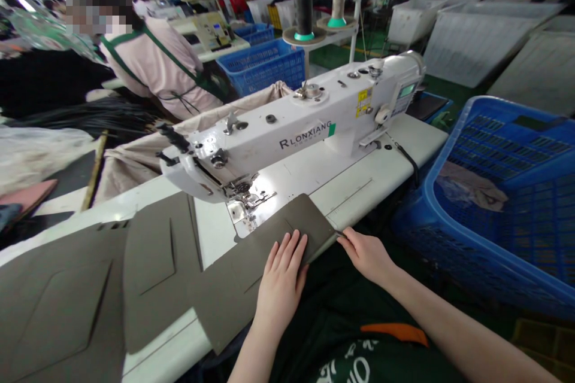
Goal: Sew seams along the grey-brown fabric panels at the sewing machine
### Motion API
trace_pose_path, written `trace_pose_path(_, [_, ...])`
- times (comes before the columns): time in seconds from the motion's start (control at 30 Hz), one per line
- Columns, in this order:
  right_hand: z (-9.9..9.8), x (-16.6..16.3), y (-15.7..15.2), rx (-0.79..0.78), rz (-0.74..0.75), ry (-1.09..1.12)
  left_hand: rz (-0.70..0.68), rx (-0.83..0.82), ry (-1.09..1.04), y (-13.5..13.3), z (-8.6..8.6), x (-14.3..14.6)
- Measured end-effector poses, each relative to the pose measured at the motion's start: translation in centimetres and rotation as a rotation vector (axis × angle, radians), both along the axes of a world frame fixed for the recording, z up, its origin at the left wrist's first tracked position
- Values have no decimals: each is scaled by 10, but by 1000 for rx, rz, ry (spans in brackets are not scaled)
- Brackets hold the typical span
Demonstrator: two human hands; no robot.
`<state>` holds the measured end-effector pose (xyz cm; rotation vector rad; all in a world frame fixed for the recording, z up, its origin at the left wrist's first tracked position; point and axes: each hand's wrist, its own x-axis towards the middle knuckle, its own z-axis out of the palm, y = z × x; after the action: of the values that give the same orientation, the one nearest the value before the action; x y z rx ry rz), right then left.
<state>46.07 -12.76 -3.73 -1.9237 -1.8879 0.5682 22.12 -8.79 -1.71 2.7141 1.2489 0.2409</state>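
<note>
We press our left hand (283, 275) flat, fingers spread, on the grey fabric panel (278, 236) to keep it from sliding, while our right hand (366, 254) pinches its near corner (just beside the table edge), below the sewing machine (291, 128) needle.

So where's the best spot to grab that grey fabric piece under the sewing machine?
Probably the near right corner of the grey fabric piece, from the front edge of the table. It lies flat, so only the edge overhanging the table gives fingers room. The right hand already pinches there, while the left hand presses flat on top.
</note>
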Motion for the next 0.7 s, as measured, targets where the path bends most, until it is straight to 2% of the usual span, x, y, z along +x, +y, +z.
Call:
trace_pose_path(0.13, [0, 2, 1, 15, -25, 37, 1, -9, 2, -1, 1, 2])
trace_pose_path(0.27, [3, 19, 6, 56, -185, 159, -12, -70, -28, 0, 7, -1])
trace_pose_path(0.37, [15, 34, 19, 47, -235, 247, 75, -97, -62, 9, 8, -19])
trace_pose_path(0.43, [31, 39, 35, 55, -221, 358, 217, -47, -42, 19, 5, -37])
trace_pose_path(0.53, [68, 33, 70, 126, -173, 616, 420, -3, 44, 33, 4, -57])
trace_pose_path(0.7, [134, -9, 141, 166, 3, 1067, 604, -162, 124, 39, 21, -57])
